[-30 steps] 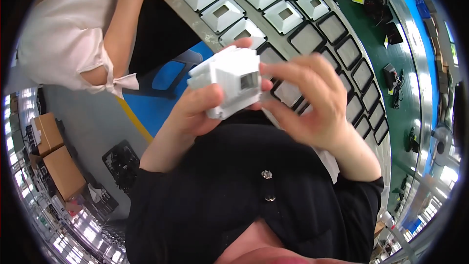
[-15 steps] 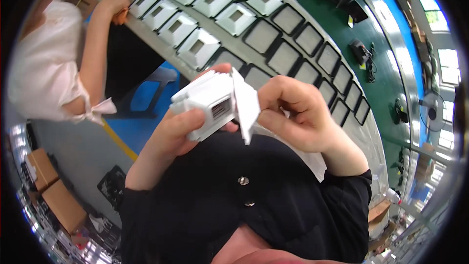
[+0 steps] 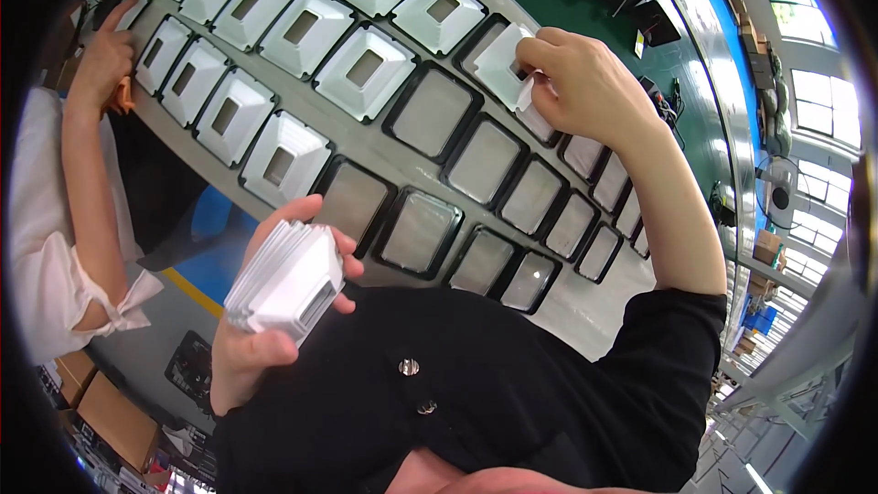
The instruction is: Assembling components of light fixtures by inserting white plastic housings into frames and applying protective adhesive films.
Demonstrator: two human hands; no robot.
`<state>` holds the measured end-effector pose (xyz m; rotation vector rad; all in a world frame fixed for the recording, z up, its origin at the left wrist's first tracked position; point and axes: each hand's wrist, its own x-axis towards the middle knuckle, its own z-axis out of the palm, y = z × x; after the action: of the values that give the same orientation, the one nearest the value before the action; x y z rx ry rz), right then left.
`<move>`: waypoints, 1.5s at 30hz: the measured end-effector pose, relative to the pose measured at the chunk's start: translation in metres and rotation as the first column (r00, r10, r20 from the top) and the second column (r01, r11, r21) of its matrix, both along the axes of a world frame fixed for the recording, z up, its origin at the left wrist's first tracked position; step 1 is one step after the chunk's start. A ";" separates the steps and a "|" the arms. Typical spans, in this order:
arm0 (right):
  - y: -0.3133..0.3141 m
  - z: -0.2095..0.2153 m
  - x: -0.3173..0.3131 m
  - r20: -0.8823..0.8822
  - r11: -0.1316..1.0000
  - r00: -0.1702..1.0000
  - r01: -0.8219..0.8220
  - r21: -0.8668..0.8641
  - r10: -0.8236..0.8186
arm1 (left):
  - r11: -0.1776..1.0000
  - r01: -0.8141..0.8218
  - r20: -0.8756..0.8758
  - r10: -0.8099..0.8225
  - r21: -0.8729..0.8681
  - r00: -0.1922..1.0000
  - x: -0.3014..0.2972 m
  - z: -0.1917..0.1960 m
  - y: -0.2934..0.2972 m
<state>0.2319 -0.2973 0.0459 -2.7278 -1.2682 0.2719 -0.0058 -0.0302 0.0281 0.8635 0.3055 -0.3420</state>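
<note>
My left hand (image 3: 251,348) is wrapped round a stack of white lamp reflectors (image 3: 288,279), square funnel-shaped pieces with a rectangular opening in the middle. It holds them at the near edge of the table, in front of my body. Farther off to the right, my right hand (image 3: 590,82) pinches a single white reflector (image 3: 498,64) by its near right side. That piece lies over a black-rimmed frame (image 3: 465,48) in the far row, covering most of it. Whether it rests fully in the rim I cannot tell.
Rows of black frames holding white reflectors (image 3: 366,70) fill the table's left part. Black frames with bare glassy panes (image 3: 433,112) continue toward the right. At the far left a co-worker's hand (image 3: 105,64) touches a piece. Cardboard boxes (image 3: 114,421) stand on the floor at lower left.
My right hand has drawn one reflector off the stack and carried it out to the far row of frames. The left hand with the stack has moved left and nearer my body.
</note>
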 end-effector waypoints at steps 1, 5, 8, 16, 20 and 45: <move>0.002 -0.004 0.004 -0.002 0.999 0.999 -0.037 0.014 0.037 | 1.000 -0.003 -0.008 0.003 -0.008 1.000 0.003 -0.003 0.001; 0.014 -0.004 0.012 -0.059 0.999 0.997 -0.040 -0.009 0.039 | 0.998 -0.012 -0.024 0.011 -0.056 1.000 0.013 -0.008 0.006; 0.014 -0.010 0.015 -0.071 0.999 0.997 -0.029 -0.018 0.028 | 0.998 0.007 -0.017 -0.008 -0.065 1.000 0.020 -0.010 0.007; 0.013 -0.016 0.019 -0.035 0.999 0.999 -0.032 -0.011 0.032 | 1.000 0.018 -0.027 -0.018 -0.016 0.999 0.022 -0.016 0.004; 0.015 -0.011 0.012 -0.053 1.000 0.998 0.020 -0.018 -0.021 | 1.000 -0.021 -0.053 0.020 -0.011 0.998 0.019 -0.013 0.001; 0.066 0.024 -0.154 -0.079 0.821 0.950 -0.218 0.528 0.302 | 0.960 0.158 0.204 -0.111 -0.233 0.973 -0.002 0.004 -0.029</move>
<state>0.0777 -0.2312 0.0699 -2.0425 -1.4225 0.1423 -0.0082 -0.0594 0.0322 0.6654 0.0246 -0.4127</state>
